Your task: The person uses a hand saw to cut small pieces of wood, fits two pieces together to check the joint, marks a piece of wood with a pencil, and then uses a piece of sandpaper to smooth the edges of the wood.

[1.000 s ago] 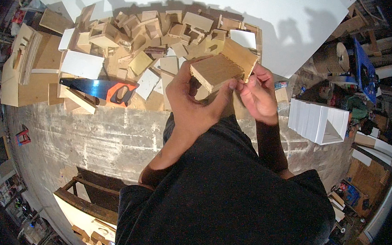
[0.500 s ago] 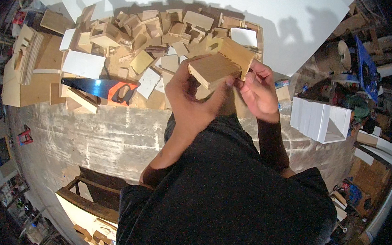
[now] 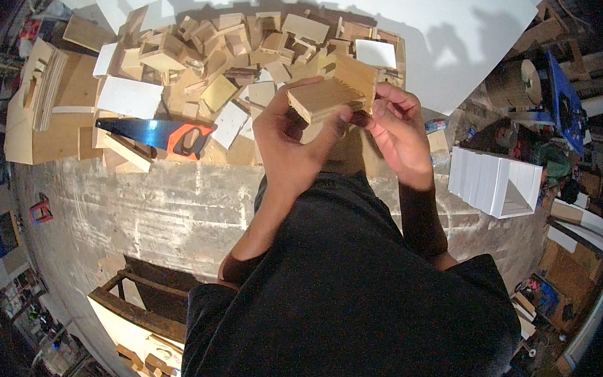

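Above the near edge of the heap, both hands hold a small wooden piece (image 3: 326, 100), made of two brown boards that meet at an angle. My left hand (image 3: 284, 147) is wrapped round its left board, with the thumb along the near side. The fingers of my right hand (image 3: 405, 141) are closed on the near corner of the upright right board. Part of the joint is hidden by the fingers. Left of the hands lies a handsaw (image 3: 145, 132) with a dark blade and an orange and black handle, beside white-faced offcuts (image 3: 130, 98).
A heap of wooden offcuts and small box-like pieces (image 3: 233, 41) spreads beyond the hands. Behind it is a large white panel (image 3: 460, 41). A white box (image 3: 489, 182) stands on the floor at right. At lower left is a dark-framed wooden stand (image 3: 137, 308).
Both hands still grip the wooden piece. It has shifted slightly left and been turned, so its right board stands more upright. The right fingers have moved up a little along its edge.
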`<state>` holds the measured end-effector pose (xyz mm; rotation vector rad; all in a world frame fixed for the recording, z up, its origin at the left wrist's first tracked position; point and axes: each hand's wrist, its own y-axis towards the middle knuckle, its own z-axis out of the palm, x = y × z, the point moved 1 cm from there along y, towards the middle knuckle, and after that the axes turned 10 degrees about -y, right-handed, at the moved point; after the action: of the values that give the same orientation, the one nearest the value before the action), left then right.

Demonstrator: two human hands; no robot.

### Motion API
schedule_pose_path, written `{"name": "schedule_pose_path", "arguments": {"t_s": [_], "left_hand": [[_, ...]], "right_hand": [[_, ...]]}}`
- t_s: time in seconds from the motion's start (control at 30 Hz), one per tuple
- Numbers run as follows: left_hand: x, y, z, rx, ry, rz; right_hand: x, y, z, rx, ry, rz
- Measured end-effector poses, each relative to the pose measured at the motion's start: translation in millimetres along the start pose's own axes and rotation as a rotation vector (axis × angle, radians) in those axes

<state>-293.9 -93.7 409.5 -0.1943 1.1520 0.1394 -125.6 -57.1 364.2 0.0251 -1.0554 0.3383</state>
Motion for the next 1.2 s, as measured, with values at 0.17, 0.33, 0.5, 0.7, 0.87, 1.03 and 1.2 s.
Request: {"name": "schedule_pose_path", "arguments": {"t_s": [0.17, 0.33, 0.5, 0.7, 0.87, 1.03, 1.2], "left_hand": [[1.2, -3.1, 4.0, 0.028, 0.022, 0.101], [-4.3, -6.8, 5.4, 0.063, 0.048, 0.141], [-4.7, -10.2, 4.6, 0.1, 0.121, 0.211], [-2.3, -8.0, 5.4, 0.102, 0.114, 0.242], [8.3, -1.3, 1.6, 0.074, 0.143, 0.316], [34.5, 6.6, -8.5, 0.023, 0.104, 0.3], [51.8, 11.8, -16.3, -0.051, 0.091, 0.199]], "right_hand": [[1.2, -4.6, 3.3, -0.003, 0.044, -0.021], [5.9, -4.5, 2.0, 0.097, 0.057, -0.024], [13.4, -6.6, 4.1, 0.161, -0.03, -0.075], [11.4, -4.6, -4.7, 0.185, -0.08, -0.058], [11.7, -2.6, 2.4, 0.231, -0.099, 0.001], [-7.6, 5.4, 8.2, 0.289, -0.104, -0.096], [-29.3, 8.6, 11.5, 0.17, -0.147, -0.038]]}}
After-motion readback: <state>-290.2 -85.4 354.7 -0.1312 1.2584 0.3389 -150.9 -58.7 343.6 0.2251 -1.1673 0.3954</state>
